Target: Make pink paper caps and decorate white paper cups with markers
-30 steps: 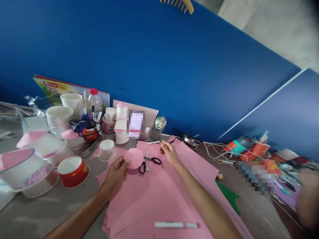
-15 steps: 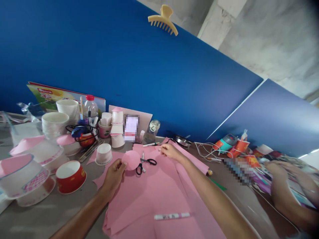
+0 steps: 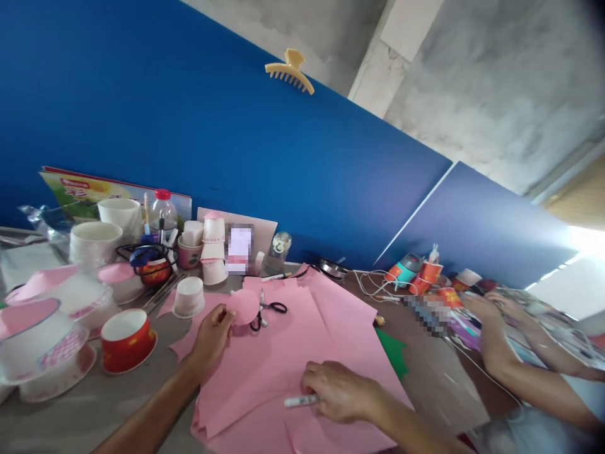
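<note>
Blue panels (image 3: 236, 139) rise along the back edge of our bench (image 3: 94, 407); toward its left edge we see white bowls (image 3: 24, 350) and a red bowl (image 3: 128, 348). Our left hand (image 3: 212, 333) pinches a pink disc (image 3: 244, 306), black-handled scissors (image 3: 264, 307) lying just right of it on pink sheets (image 3: 265, 372); nearer the front edge, a white marker (image 3: 299, 401) sits gripped in our right hand (image 3: 343, 391)

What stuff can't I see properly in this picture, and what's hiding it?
All in the head view:
Phone screen: blurred into squares, so nothing on it is readable.
White marker: its right end is hidden by the right hand, so I can't tell how firmly it's held.
Pink paper circle: covers whatever lies directly behind it.
Other person's arms: cut off by the right edge, so the shoulders don't show.
</note>
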A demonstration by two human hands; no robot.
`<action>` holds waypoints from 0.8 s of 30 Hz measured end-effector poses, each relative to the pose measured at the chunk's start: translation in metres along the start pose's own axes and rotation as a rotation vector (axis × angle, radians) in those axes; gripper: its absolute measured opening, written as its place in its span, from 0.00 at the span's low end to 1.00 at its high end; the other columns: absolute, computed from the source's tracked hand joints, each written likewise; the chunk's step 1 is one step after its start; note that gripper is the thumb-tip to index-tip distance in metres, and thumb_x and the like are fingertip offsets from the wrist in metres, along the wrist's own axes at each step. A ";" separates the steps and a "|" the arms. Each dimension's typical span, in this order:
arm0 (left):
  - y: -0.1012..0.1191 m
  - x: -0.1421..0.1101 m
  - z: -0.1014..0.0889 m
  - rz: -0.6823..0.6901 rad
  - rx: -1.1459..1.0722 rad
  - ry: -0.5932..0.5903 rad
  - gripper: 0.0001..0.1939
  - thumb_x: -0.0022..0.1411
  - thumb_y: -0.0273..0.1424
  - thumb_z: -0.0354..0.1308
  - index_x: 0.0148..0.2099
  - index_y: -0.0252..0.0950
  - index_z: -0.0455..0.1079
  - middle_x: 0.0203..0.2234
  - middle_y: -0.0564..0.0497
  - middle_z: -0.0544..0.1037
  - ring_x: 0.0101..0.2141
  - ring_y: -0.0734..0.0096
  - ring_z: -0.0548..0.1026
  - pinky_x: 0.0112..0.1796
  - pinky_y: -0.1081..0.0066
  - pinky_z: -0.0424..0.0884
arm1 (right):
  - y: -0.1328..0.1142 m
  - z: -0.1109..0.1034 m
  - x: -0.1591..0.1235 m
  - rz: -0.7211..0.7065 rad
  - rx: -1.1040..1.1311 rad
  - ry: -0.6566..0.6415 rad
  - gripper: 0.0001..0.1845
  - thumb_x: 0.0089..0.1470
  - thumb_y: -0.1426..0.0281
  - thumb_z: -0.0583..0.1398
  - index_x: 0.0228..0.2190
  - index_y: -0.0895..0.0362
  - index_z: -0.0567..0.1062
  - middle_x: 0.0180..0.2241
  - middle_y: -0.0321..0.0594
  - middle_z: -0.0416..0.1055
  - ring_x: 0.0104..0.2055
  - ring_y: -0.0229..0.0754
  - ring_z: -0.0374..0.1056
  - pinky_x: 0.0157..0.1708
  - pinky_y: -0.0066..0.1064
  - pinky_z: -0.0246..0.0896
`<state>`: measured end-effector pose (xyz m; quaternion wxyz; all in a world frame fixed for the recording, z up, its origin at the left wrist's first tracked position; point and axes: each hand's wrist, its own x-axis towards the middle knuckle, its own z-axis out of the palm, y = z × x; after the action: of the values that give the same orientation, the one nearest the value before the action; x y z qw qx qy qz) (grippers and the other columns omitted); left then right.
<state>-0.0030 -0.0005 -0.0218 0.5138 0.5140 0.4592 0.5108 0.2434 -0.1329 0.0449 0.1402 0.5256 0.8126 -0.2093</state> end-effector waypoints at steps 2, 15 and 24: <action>0.000 0.000 0.001 0.007 0.013 0.002 0.16 0.51 0.43 0.56 0.22 0.39 0.57 0.13 0.60 0.61 0.16 0.76 0.57 0.18 0.76 0.53 | 0.001 0.003 -0.001 -0.023 0.022 0.058 0.07 0.49 0.73 0.60 0.34 0.57 0.75 0.38 0.43 0.72 0.38 0.44 0.69 0.39 0.33 0.58; 0.007 -0.004 0.003 0.012 0.025 -0.014 0.18 0.50 0.44 0.57 0.21 0.40 0.55 0.12 0.60 0.59 0.16 0.76 0.58 0.18 0.76 0.55 | -0.004 -0.036 0.046 -0.106 1.609 0.599 0.20 0.44 0.56 0.66 0.30 0.57 0.67 0.25 0.33 0.72 0.26 0.36 0.70 0.33 0.32 0.64; -0.002 -0.006 0.007 -0.037 0.035 -0.027 0.18 0.55 0.46 0.55 0.25 0.40 0.54 0.16 0.63 0.51 0.17 0.77 0.52 0.18 0.76 0.51 | -0.002 -0.027 0.113 -0.106 1.750 0.656 0.21 0.43 0.54 0.65 0.27 0.56 0.65 0.19 0.31 0.70 0.19 0.34 0.65 0.23 0.25 0.58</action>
<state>0.0037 -0.0072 -0.0242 0.5202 0.5213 0.4704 0.4861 0.1950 -0.0303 0.0183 -0.5511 0.4394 0.3880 -0.5939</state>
